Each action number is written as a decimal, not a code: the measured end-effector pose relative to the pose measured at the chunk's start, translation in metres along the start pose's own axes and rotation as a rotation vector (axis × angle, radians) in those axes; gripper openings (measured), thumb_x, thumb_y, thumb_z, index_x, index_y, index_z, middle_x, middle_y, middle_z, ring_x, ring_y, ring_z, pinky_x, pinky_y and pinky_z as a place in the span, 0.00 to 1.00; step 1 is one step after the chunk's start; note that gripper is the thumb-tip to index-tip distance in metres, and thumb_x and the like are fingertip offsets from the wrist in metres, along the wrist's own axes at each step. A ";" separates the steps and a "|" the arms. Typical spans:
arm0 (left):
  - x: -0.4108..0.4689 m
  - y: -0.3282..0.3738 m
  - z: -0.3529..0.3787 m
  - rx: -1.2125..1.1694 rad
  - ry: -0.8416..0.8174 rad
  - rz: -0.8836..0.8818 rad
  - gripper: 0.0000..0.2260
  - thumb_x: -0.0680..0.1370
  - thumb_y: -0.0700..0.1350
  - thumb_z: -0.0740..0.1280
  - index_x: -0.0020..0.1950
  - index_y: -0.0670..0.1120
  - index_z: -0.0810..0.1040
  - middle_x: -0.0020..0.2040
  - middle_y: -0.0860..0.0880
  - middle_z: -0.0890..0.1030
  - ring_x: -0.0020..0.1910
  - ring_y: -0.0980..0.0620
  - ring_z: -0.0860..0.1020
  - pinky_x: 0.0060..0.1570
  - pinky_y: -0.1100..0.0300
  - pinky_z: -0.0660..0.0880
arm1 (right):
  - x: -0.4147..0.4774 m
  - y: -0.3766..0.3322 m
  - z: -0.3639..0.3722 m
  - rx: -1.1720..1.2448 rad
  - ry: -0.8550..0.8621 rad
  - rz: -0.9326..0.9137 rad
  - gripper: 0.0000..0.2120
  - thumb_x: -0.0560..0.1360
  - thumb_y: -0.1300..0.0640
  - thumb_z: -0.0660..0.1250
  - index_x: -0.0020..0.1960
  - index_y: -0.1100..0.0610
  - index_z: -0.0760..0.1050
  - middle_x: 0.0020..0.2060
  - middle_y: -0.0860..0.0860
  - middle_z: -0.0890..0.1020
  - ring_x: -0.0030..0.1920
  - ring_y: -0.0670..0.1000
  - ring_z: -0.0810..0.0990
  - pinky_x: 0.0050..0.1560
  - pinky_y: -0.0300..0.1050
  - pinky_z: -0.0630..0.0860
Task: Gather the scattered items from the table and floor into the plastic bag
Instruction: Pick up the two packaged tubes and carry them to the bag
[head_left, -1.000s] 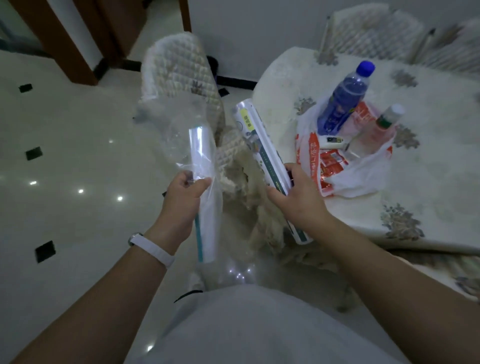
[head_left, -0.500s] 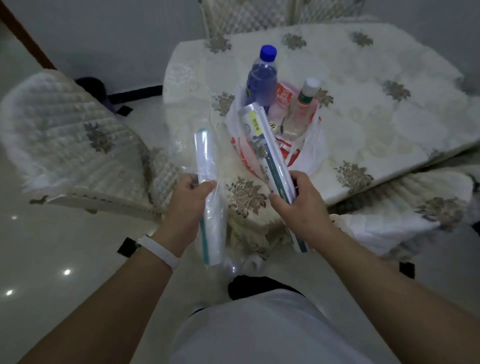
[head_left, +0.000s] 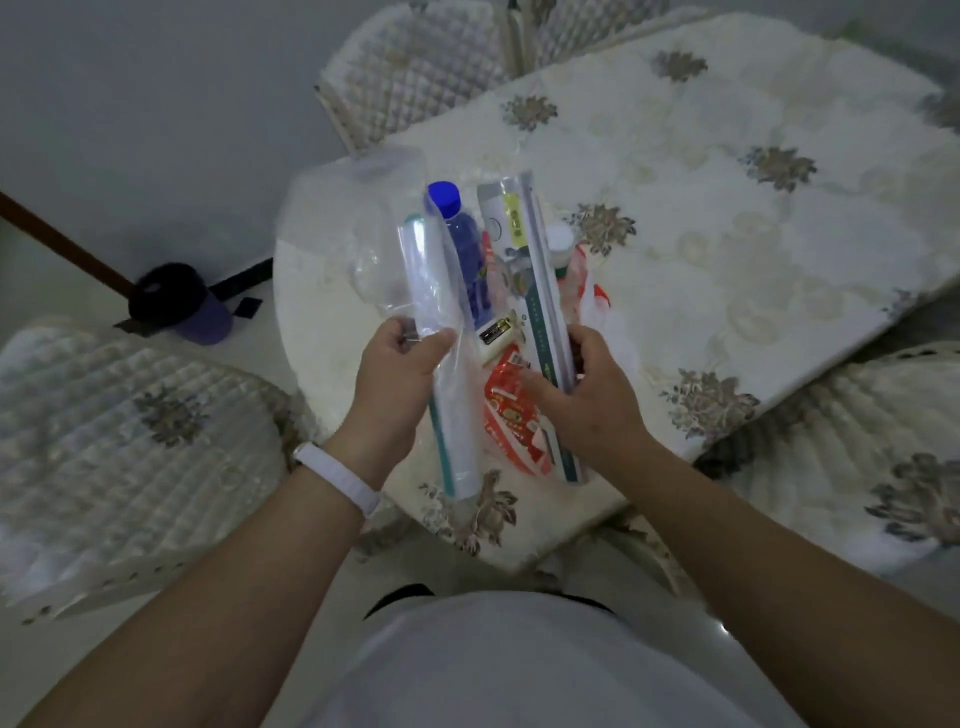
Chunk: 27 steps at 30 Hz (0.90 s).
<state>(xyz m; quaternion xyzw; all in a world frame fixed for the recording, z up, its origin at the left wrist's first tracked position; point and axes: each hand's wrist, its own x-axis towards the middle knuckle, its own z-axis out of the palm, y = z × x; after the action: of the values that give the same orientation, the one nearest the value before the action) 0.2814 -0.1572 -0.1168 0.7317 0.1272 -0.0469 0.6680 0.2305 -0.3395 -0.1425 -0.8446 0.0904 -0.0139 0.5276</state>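
My left hand (head_left: 400, 374) grips a roll of clear wrap (head_left: 441, 332) with a loose crinkled sheet trailing up from it. A long narrow cling-film box (head_left: 524, 260) is gripped near its lower end by my right hand (head_left: 587, 389). Both are held above the white and red plastic bag (head_left: 511, 410) lying on the table corner. In the bag are a blue-capped water bottle (head_left: 462, 244), a small white-capped bottle (head_left: 561, 244) and a small pack of batteries (head_left: 493, 335).
The table (head_left: 727, 234) carries a cream flowered cloth. Quilted chairs stand at the left (head_left: 119, 441), at the back (head_left: 415, 73) and at the right (head_left: 857, 457). A dark purple bin (head_left: 182, 306) sits on the floor by the wall.
I have stepped up to the table. Both hands carried the roll and the box forward, and they now hang right over the bag instead of in front of it.
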 end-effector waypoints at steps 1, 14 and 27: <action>0.008 0.004 0.010 0.003 -0.011 0.013 0.04 0.78 0.40 0.70 0.52 0.45 0.78 0.47 0.48 0.82 0.45 0.50 0.81 0.45 0.59 0.80 | 0.003 0.004 -0.006 0.002 0.012 0.008 0.20 0.73 0.46 0.72 0.58 0.43 0.65 0.44 0.38 0.77 0.41 0.35 0.78 0.36 0.28 0.74; 0.074 -0.004 0.074 0.066 -0.229 0.094 0.07 0.79 0.40 0.68 0.56 0.47 0.76 0.49 0.49 0.82 0.49 0.50 0.81 0.55 0.52 0.79 | 0.001 0.025 -0.040 -0.015 0.187 0.169 0.19 0.73 0.45 0.72 0.59 0.43 0.66 0.47 0.42 0.78 0.43 0.43 0.79 0.44 0.51 0.81; 0.123 -0.058 0.042 0.643 -0.380 0.067 0.03 0.80 0.46 0.66 0.51 0.48 0.73 0.41 0.53 0.76 0.39 0.53 0.74 0.43 0.58 0.69 | 0.048 -0.016 0.031 -0.068 0.184 0.194 0.23 0.73 0.44 0.72 0.63 0.45 0.66 0.49 0.44 0.79 0.43 0.44 0.80 0.43 0.45 0.80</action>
<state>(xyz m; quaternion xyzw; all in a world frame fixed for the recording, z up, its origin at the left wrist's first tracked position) 0.3896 -0.1787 -0.2063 0.8862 -0.0444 -0.1976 0.4168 0.2837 -0.3130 -0.1457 -0.8444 0.2201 -0.0371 0.4869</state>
